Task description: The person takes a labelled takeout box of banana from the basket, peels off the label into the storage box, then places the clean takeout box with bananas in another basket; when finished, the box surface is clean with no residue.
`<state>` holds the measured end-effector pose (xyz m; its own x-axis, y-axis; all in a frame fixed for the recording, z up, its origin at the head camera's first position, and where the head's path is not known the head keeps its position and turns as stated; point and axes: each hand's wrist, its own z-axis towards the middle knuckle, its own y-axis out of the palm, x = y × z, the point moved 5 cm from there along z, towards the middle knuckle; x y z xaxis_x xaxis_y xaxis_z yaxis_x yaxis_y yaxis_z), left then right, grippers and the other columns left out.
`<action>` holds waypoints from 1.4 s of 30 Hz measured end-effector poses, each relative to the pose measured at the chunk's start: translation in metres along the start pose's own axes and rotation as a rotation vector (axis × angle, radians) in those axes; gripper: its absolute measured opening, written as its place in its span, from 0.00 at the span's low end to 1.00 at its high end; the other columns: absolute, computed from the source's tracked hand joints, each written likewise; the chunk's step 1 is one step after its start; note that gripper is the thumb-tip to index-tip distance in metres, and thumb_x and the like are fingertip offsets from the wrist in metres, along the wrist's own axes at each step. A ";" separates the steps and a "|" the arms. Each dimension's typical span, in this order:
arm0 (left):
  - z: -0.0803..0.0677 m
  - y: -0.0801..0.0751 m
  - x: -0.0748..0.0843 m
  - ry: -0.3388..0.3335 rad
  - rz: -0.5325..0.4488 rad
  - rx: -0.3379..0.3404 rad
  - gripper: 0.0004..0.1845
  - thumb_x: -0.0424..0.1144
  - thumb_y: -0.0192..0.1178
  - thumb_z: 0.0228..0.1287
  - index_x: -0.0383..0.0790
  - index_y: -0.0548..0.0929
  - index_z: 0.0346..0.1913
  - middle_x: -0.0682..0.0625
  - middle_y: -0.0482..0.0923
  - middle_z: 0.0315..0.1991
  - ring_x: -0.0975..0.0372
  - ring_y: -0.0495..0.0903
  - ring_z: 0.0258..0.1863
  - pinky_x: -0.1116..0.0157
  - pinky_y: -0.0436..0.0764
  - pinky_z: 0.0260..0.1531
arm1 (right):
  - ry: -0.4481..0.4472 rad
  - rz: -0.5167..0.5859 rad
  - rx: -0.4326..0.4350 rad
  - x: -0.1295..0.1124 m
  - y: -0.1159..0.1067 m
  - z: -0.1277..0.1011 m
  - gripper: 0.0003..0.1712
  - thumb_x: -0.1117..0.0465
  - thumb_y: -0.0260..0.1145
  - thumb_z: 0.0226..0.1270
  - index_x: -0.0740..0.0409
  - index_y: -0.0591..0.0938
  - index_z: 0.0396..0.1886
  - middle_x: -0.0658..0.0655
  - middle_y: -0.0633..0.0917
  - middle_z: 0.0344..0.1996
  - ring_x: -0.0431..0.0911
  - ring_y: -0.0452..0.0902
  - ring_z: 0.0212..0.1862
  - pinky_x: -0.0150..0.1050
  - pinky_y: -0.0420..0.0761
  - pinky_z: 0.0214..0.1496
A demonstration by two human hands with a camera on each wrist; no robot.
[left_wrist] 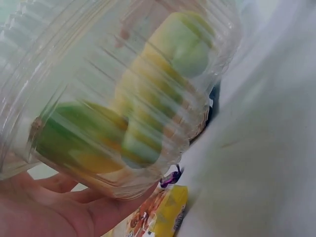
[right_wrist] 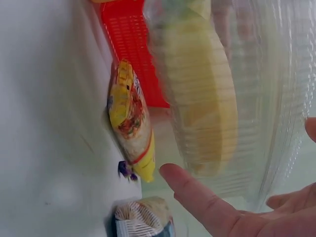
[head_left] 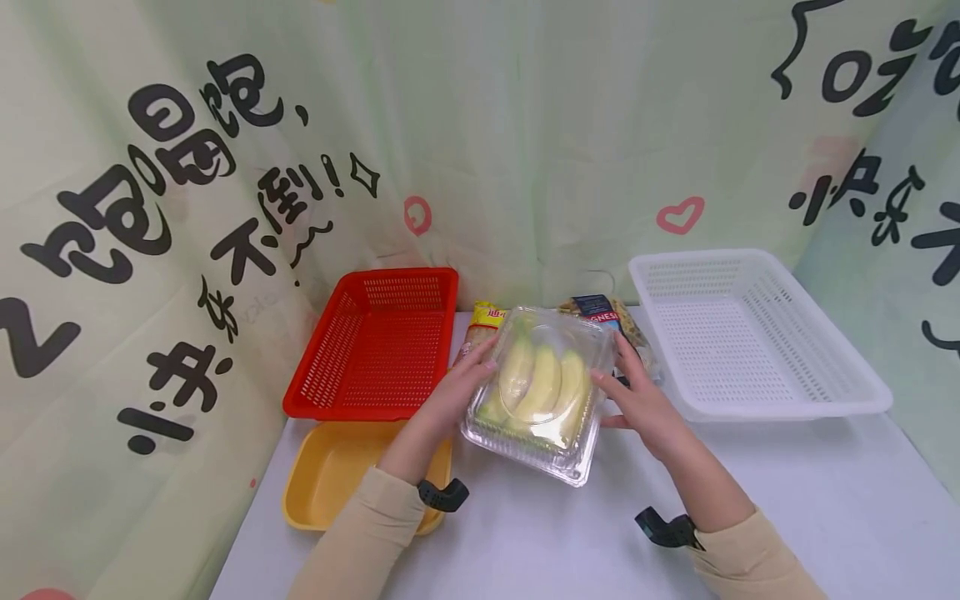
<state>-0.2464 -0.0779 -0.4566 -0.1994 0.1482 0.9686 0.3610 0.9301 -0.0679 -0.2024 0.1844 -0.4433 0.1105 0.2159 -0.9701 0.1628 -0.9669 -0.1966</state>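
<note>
A clear plastic clamshell box point(head_left: 536, 392), with several long yellow-green fruits that look like bananas point(head_left: 543, 383) in it, is held up off the table at a tilt. My left hand point(head_left: 453, 396) grips its left side, the thumb over the edge and fingers beneath, as the left wrist view shows. At the opposite side my right hand point(head_left: 648, 408) holds the box between the thumb on the lid's edge and spread fingers lower down. The right wrist view shows the index finger point(right_wrist: 197, 197) extended by the box's underside.
Behind the box lie a yellow food packet point(head_left: 483, 321) and a second bag point(head_left: 633, 333) with a dark label. A red basket point(head_left: 375, 417) stands at the left, a yellow tub point(head_left: 318, 475) in front of it. A white basket point(head_left: 787, 408) stands at the right, near the curtain point(head_left: 540, 150).
</note>
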 end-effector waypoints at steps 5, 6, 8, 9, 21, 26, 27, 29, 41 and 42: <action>-0.003 -0.001 0.000 0.023 -0.042 0.074 0.26 0.57 0.52 0.70 0.80 0.64 0.69 0.55 0.50 0.78 0.48 0.66 0.68 0.52 0.78 0.57 | -0.008 -0.022 -0.024 0.001 0.006 -0.001 0.48 0.41 0.57 0.73 0.28 0.35 0.79 0.67 0.44 0.79 0.73 0.63 0.68 0.51 0.87 0.45; -0.003 -0.002 0.000 0.027 -0.053 0.090 0.26 0.56 0.52 0.70 0.80 0.63 0.69 0.56 0.50 0.78 0.49 0.65 0.68 0.53 0.78 0.57 | -0.008 -0.027 -0.027 0.001 0.007 -0.001 0.48 0.41 0.57 0.73 0.28 0.36 0.79 0.67 0.44 0.79 0.73 0.63 0.68 0.51 0.87 0.45; -0.004 -0.002 -0.001 0.032 -0.070 0.123 0.26 0.56 0.51 0.71 0.80 0.63 0.69 0.56 0.53 0.77 0.50 0.66 0.67 0.54 0.78 0.57 | -0.008 -0.044 -0.033 0.001 0.010 -0.002 0.47 0.40 0.56 0.73 0.28 0.37 0.79 0.68 0.45 0.79 0.74 0.63 0.68 0.52 0.87 0.46; -0.005 -0.002 -0.002 0.035 -0.085 0.135 0.26 0.56 0.51 0.71 0.80 0.62 0.69 0.56 0.54 0.77 0.50 0.67 0.67 0.53 0.78 0.58 | -0.006 -0.054 -0.035 0.001 0.011 -0.001 0.47 0.40 0.56 0.73 0.28 0.37 0.79 0.68 0.46 0.78 0.74 0.62 0.68 0.52 0.87 0.46; -0.012 0.001 0.002 0.072 -0.102 0.187 0.27 0.55 0.50 0.72 0.76 0.62 0.71 0.60 0.54 0.77 0.55 0.60 0.72 0.48 0.66 0.70 | 0.008 -0.106 -0.065 -0.001 0.019 0.001 0.41 0.37 0.52 0.74 0.25 0.42 0.79 0.69 0.47 0.78 0.71 0.60 0.71 0.56 0.85 0.49; -0.015 -0.002 0.005 0.060 -0.108 0.184 0.28 0.53 0.51 0.72 0.73 0.61 0.72 0.56 0.56 0.76 0.53 0.62 0.71 0.47 0.67 0.69 | -0.004 -0.091 -0.074 -0.005 0.023 0.003 0.41 0.38 0.51 0.74 0.26 0.42 0.79 0.68 0.47 0.78 0.71 0.60 0.71 0.56 0.84 0.51; -0.016 -0.004 0.006 0.052 -0.106 0.184 0.28 0.53 0.51 0.72 0.72 0.61 0.72 0.55 0.56 0.76 0.53 0.63 0.71 0.47 0.67 0.69 | -0.005 -0.091 -0.074 -0.006 0.024 0.003 0.41 0.37 0.51 0.74 0.26 0.42 0.79 0.68 0.47 0.78 0.70 0.60 0.71 0.56 0.84 0.51; -0.017 -0.007 0.007 0.046 -0.108 0.181 0.29 0.54 0.51 0.72 0.71 0.60 0.73 0.54 0.58 0.75 0.53 0.63 0.71 0.46 0.66 0.69 | -0.003 -0.090 -0.076 -0.007 0.026 0.006 0.41 0.37 0.51 0.74 0.25 0.43 0.79 0.67 0.50 0.78 0.69 0.62 0.70 0.55 0.84 0.51; -0.024 -0.045 0.021 0.034 -0.021 0.201 0.28 0.58 0.50 0.70 0.73 0.60 0.72 0.58 0.61 0.72 0.53 0.63 0.71 0.41 0.70 0.65 | -0.003 -0.092 -0.104 -0.029 0.051 0.026 0.41 0.37 0.52 0.73 0.25 0.44 0.78 0.66 0.55 0.77 0.67 0.65 0.69 0.53 0.85 0.51; -0.025 -0.049 0.022 0.035 -0.013 0.208 0.28 0.58 0.51 0.70 0.74 0.61 0.71 0.58 0.62 0.72 0.53 0.64 0.70 0.41 0.71 0.64 | -0.002 -0.088 -0.105 -0.031 0.054 0.029 0.41 0.37 0.53 0.73 0.25 0.44 0.78 0.65 0.55 0.77 0.67 0.65 0.69 0.53 0.85 0.51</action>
<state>-0.2461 -0.1285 -0.4263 -0.1699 0.1275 0.9772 0.1623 0.9817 -0.0998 -0.2255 0.1215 -0.4277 0.0889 0.2986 -0.9502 0.2733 -0.9247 -0.2650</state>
